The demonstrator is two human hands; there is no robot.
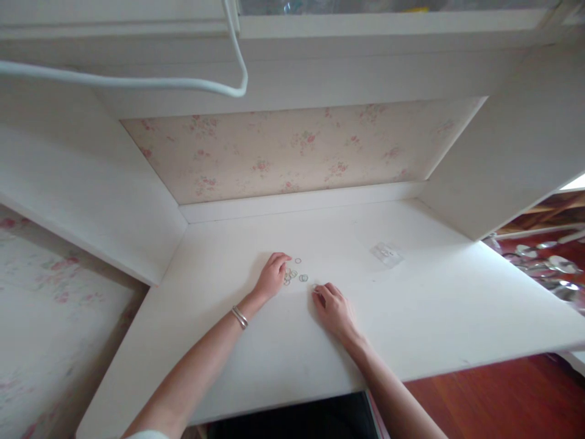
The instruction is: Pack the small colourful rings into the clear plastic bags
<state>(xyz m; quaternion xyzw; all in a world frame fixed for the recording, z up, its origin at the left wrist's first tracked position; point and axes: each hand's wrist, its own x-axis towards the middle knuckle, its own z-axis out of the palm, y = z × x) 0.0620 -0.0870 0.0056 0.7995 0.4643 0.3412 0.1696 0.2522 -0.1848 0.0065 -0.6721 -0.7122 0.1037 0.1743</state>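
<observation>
The white bench [434,305] lies broad and bare to the right, walled at back and left; a clear bag [387,253] sits well apart; the left hand [272,275] rests palm-down, fingers together touching the rings [294,274] clustered mid-bench; the right hand [333,306] curls loosely nearby, holding nothing

No readable text, label, brand, number or sign anywhere in view. Small clear packet [387,253] on counter [434,317], well right of and beyond right hand [333,308]: dark specks on it, too small to read. Small rings [295,274] just beside left hand [273,275] fingertips: no markings legible. Bracelet [239,317] on left wrist: plain, nothing legible. Floral wallpaper panel [292,152] beyond both hands: pattern only, no lettering.
</observation>
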